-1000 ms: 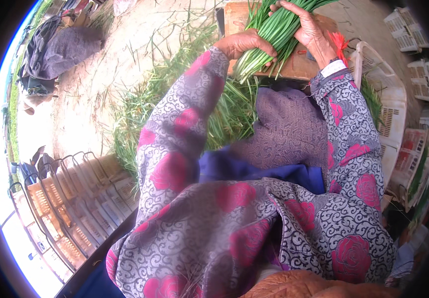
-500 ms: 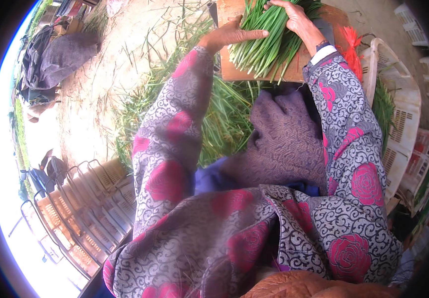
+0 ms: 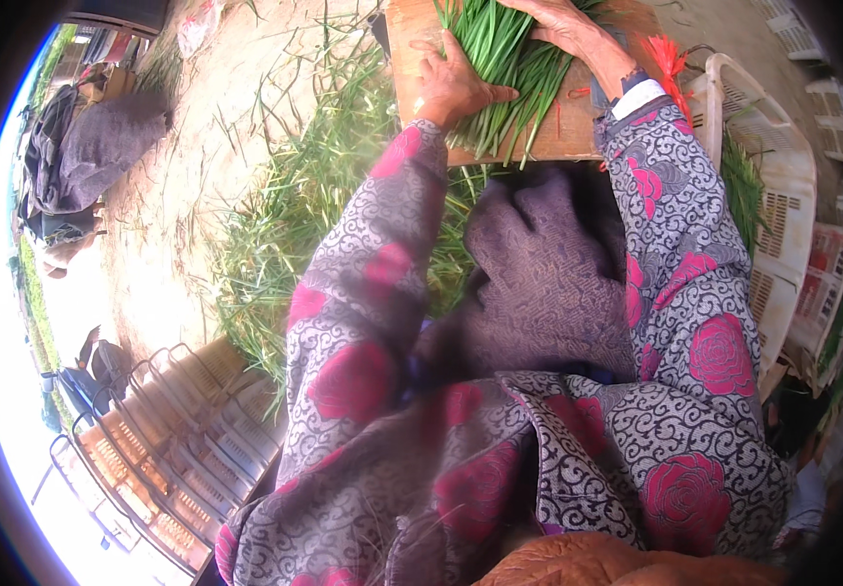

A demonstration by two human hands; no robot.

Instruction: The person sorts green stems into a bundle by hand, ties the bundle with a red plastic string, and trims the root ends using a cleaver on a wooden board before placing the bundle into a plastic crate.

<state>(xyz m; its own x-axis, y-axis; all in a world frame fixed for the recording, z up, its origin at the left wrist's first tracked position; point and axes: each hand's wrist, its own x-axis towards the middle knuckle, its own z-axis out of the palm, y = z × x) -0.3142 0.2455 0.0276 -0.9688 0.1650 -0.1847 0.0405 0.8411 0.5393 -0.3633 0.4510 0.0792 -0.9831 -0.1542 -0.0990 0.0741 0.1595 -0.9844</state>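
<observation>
Watching the head view remotely, I had a bunch of green stalks (image 3: 511, 61) lying on the wooden desk (image 3: 576, 132), pale ends toward its near edge, upper part running out of view at the top. My left grip (image 3: 449, 86) was at the bunch's left side, over the desk: thumb apart from the fingers, laid across the stalks, fingers spread, nothing clamped. My right grip (image 3: 570, 27) reached over the bunch from the desk's right side; its fingertips were cut off by the upper edge, so I couldn't tell whether they were apart or together.

Left of the desk, loose green leaves (image 3: 338, 200) were strewn over the ground. At the desk's right edge, red plastic (image 3: 669, 66), bunched up. Just right of that, a white crate (image 3: 788, 239) with more greens (image 3: 740, 190) inside. On the near side of the desk, a dark purple cloth (image 3: 550, 264) lay over the lap, between two floral sleeves (image 3: 687, 230). Nearer and well left of the desk, a row of crates (image 3: 172, 444) with wire handles; far left, a grey cloth heap (image 3: 114, 146).
</observation>
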